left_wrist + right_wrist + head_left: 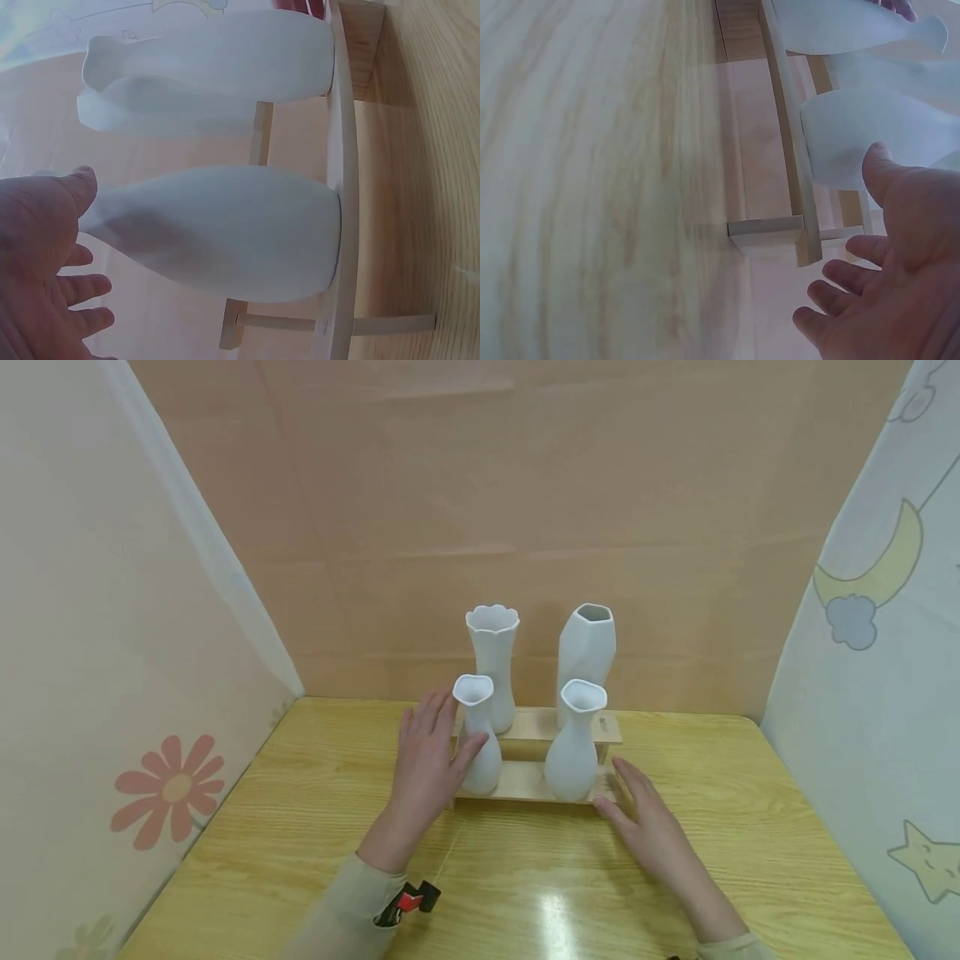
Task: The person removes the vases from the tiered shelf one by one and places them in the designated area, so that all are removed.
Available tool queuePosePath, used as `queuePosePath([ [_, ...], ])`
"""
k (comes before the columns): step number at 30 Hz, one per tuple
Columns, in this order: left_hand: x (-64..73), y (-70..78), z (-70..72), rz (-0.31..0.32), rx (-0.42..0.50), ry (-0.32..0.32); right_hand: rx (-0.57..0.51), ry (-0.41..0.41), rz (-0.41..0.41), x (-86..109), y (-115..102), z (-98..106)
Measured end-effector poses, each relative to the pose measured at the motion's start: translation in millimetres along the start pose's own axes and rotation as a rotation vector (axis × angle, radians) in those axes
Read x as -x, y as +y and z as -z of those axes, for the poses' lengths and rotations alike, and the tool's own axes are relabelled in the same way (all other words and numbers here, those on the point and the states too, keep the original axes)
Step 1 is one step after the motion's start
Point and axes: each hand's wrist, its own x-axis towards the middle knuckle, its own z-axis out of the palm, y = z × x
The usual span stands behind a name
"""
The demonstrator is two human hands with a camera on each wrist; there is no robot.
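Standing on the wood-grain counter (285,810), a two-tier wooden stand (522,779) carried a tall white faceted vase (587,647) and a tall white scalloped vase (495,660) upright on its upper tier. On the lower tier, in front, stood the shorter right front vase (572,764) and left front vase (480,768). The grip of the left hand (424,764) was spread around the left front vase, contact unclear, while that of the right hand (654,828) was spread by the stand's right end.
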Motion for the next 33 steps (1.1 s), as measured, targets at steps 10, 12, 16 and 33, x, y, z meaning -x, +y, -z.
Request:
queuePosePath([
  [10,-1.7,2.6,-3.0,0.026,0.080,0.026,-0.143,-0.040,-0.057,-5.8,7.7,-5.2],
  [12,-1.8,2.3,-2.8,0.031,0.103,0.033,-0.190,-0.047,-0.066,-7.0,10.0,-6.3],
  [16,-2.5,1.4,-3.1,0.028,0.145,0.061,-0.274,-0.054,-0.079,-10.5,14.8,-7.7],
  [33,-2.0,1.5,-13.5,0.019,0.238,0.084,-0.292,-0.100,-0.182,-23.1,22.4,-13.5],
])
